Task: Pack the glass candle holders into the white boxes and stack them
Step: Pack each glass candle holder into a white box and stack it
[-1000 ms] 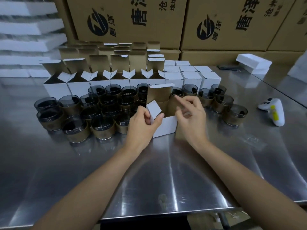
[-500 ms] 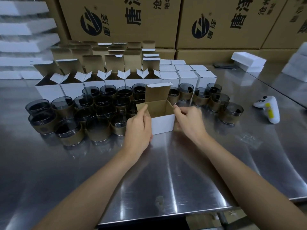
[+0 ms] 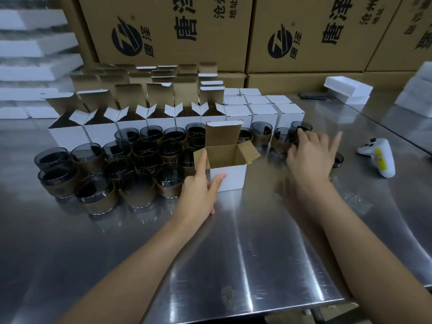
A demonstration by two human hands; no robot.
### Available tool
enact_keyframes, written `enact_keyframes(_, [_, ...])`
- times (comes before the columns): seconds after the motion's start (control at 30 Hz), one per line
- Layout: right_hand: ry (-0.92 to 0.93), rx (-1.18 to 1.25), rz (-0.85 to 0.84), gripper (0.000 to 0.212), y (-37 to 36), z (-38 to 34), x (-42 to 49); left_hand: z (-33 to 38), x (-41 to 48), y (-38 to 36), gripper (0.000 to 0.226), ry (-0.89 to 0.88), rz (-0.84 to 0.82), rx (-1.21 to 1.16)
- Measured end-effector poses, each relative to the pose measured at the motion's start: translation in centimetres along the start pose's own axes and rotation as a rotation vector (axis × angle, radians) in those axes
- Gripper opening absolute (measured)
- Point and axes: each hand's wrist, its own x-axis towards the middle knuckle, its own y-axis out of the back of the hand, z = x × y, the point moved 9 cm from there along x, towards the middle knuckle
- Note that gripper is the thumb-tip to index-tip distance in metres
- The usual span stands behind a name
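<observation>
Clasping the open white box [image 3: 230, 177], left hand [image 3: 198, 192]; right hand [image 3: 308, 157] spread over candle holders [image 3: 284, 140].

A packing area in a warehouse or small factory: a steel worktable [image 3: 233, 265] backed by large printed shipping cartons [image 3: 168, 31], rows of small white boxes [image 3: 149, 118], and stacked foam sheets [image 3: 35, 45] far left.
</observation>
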Motion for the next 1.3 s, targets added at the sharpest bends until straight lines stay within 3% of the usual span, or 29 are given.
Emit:
enact_keyframes(0.1, [-0.004,-0.140,-0.097,0.034,-1.0,0.8,0.0,-0.2,0.1,-0.1,0.069,-0.001,-0.010,0.028])
enact_keyframes(0.2, [0.022,-0.170,-0.068,0.030,-0.4,0.2,0.0,0.0,0.2,-0.1,0.070,-0.017,-0.004,0.066])
enact_keyframes(0.43, [0.130,-0.002,-0.079,0.021,0.1,-2.1,-0.8,-0.1,0.3,0.0,0.071,0.010,-0.015,0.111])
enact_keyframes(0.5, [0.133,0.222,-0.112,0.027,-0.1,-2.4,-0.7,-0.1,0.3,0.0,0.071,0.015,-0.016,0.112])
enact_keyframes(0.67, [-0.137,1.170,-0.194,0.024,0.6,-0.8,0.0,-0.2,0.3,0.0,0.069,0.015,-0.027,0.105])
enact_keyframes(0.83, [-0.210,1.453,-0.256,0.026,1.1,-1.1,-0.1,-0.2,0.5,-0.1,0.067,0.015,-0.043,0.105])
enact_keyframes(0.93, [-0.144,1.564,-0.220,0.027,2.9,-1.8,-0.1,0.0,0.5,-0.2,0.066,0.000,-0.056,0.091])
enact_keyframes(1.07, [0.086,1.656,-0.172,0.027,6.2,-4.1,-0.8,0.4,0.6,-0.6,0.064,-0.045,-0.082,0.088])
enact_keyframes(1.2, [0.292,1.555,-0.224,0.035,7.2,-7.5,-2.9,0.7,0.8,-0.8,0.060,-0.086,-0.081,0.081])
enact_keyframes(1.3, [0.410,1.329,-0.197,0.033,6.3,-9.1,-4.2,0.9,0.8,-0.7,0.061,-0.094,-0.069,0.057])
